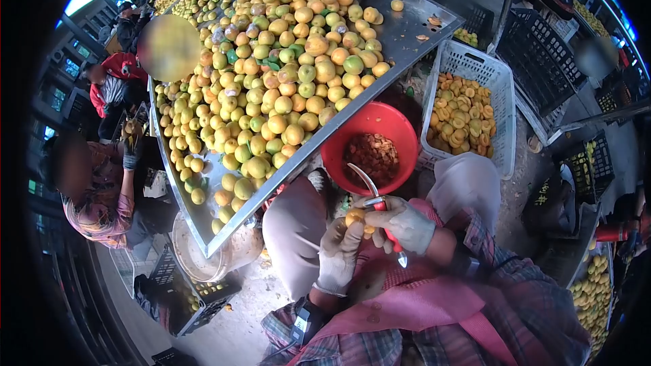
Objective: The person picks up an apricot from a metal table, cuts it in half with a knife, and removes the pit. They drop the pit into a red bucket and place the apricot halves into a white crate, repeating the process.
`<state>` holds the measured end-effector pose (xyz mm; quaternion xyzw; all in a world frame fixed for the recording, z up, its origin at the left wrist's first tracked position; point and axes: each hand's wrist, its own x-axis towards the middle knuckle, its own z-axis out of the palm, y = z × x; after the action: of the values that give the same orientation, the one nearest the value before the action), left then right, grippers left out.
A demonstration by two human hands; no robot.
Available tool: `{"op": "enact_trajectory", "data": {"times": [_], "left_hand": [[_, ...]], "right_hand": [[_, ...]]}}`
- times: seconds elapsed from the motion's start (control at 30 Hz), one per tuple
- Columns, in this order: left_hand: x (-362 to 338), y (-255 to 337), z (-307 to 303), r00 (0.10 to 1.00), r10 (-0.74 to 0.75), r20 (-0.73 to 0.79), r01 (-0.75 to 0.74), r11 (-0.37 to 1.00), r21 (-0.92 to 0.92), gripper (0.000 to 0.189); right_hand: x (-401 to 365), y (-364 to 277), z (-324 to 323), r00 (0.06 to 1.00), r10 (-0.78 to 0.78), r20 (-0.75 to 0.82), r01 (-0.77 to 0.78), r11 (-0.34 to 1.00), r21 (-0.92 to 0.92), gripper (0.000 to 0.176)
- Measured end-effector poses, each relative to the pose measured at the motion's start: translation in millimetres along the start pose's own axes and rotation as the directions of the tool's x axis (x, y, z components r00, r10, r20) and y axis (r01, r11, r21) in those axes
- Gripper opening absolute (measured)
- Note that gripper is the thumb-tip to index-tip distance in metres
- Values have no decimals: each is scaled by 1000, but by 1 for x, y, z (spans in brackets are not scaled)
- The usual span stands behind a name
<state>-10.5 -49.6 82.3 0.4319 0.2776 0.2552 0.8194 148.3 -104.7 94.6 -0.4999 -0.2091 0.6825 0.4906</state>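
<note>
left hand (339,252), in a white glove, has a yellow fruit (354,217) pinched at the fingertips. right hand (407,226), gloved too, is wrapped round a red-handled knife (367,186), and the curved blade sits right at the fruit. just past them is a red bowl (405,139) of pits, with a white crate (475,59) of halved pieces beside it. the tilted steel desk (407,24) carries a huge pile (285,68) of the same fruit. another person (102,196) sits at its left edge.

The white-gloved left hand (339,252) half hides a small yellow fruit (355,217). The white-gloved right hand (407,225) swallows most of the red handle of the curved steel knife (363,180).
</note>
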Motion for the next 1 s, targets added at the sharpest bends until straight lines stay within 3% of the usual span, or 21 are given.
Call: {"op": "enact_trajectory", "data": {"times": [0.13,0.2,0.33,0.37,0.4,0.47,0.53,0.6,0.67,0.73,0.8,0.87,0.9,0.93,0.97,1.0], "left_hand": [[-2,-6,-10,995,-20,-100,40,979,200,34],[-3,-3,-8,981,-58,-183,109,953,282,33],[-3,-8,-16,977,-102,-185,145,961,237,32],[-4,-7,-15,977,-101,-188,145,961,236,32],[-4,-6,-14,974,-101,-204,158,946,283,31],[-5,0,-12,961,-90,-262,175,930,324,30],[-5,4,-6,989,22,-143,12,972,233,29],[-4,-10,-15,970,32,-240,45,949,311,25],[-4,-12,-14,959,59,-277,29,953,302,25],[-5,-6,-12,940,137,-313,37,869,494,25],[-5,-9,-15,927,207,-313,-17,856,517,24],[-5,-9,-17,933,230,-275,-79,880,468,24],[-6,-7,-18,931,233,-283,-79,881,466,24],[-7,-4,-17,935,215,-284,-83,906,414,22],[-8,-2,-17,939,196,-282,-85,929,361,20],[-10,-1,-17,945,176,-277,-86,948,307,18]], "right_hand": [[-4,-8,-1,998,34,47,-36,998,46,23],[-6,-6,-2,997,-35,62,36,999,-3,20],[-4,-5,-3,998,-46,40,47,998,-30,22],[-3,0,-3,999,-27,24,26,999,33,26],[-1,4,-4,1000,-3,15,1,995,96,32],[4,12,-1,999,-41,-31,43,998,41,32],[4,15,1,994,-55,-91,65,992,108,32],[5,13,6,989,-74,-127,81,995,53,27],[-1,-2,18,983,-126,-134,107,984,-141,23],[-1,-5,24,974,-149,-170,120,978,-170,21],[4,1,23,976,-119,-181,130,990,50,21],[7,1,13,991,-98,-91,107,989,101,22],[11,7,8,806,-590,44,524,678,-515,24],[13,10,6,472,-765,439,612,-75,-788,27],[-3,3,9,907,-398,139,389,663,-640,31],[-2,2,11,908,-396,139,388,664,-640,31]]}}
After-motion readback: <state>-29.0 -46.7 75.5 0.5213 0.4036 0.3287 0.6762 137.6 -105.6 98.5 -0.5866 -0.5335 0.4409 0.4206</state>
